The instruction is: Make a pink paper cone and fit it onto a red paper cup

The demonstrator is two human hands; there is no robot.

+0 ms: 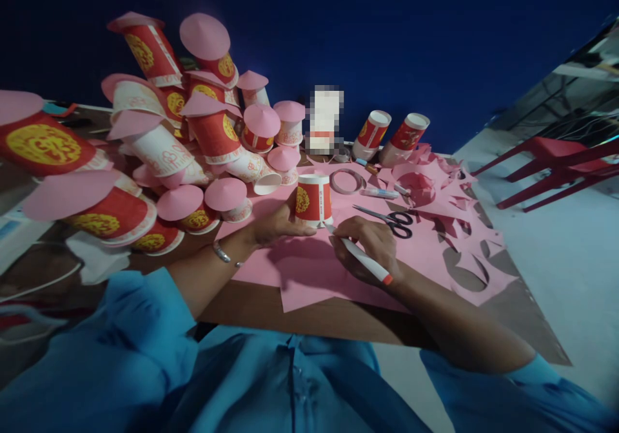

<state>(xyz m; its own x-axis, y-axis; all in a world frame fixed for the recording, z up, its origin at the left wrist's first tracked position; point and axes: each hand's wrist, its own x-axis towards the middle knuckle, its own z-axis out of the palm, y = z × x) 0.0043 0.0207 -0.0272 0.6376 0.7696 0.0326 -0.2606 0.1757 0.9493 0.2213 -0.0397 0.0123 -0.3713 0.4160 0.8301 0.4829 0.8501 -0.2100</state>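
My left hand (pixel 278 223) grips a red and white paper cup (pixel 314 201) with a yellow round print, its fingers around the lower left side. The cup stands upside down in the hand, above pink paper (pixel 314 285). In my right hand (pixel 367 243) is a white marker pen (pixel 366 260) with a red end, its tip at the white band along the cup's lower edge. Whether the tip touches the cup I cannot tell for sure. Black-handled scissors (pixel 387 219) lie on the pink paper just beyond my right hand.
Paper cups with pink cone tops (pixel 213 124) are heaped at the left. Two stacks of cups (pixel 371 135) stand at the back. A tape roll (pixel 348 180), a pen (pixel 380 193) and cut paper scraps (pixel 435 182) lie right of centre. A red stool (pixel 556 162) stands beyond the table.
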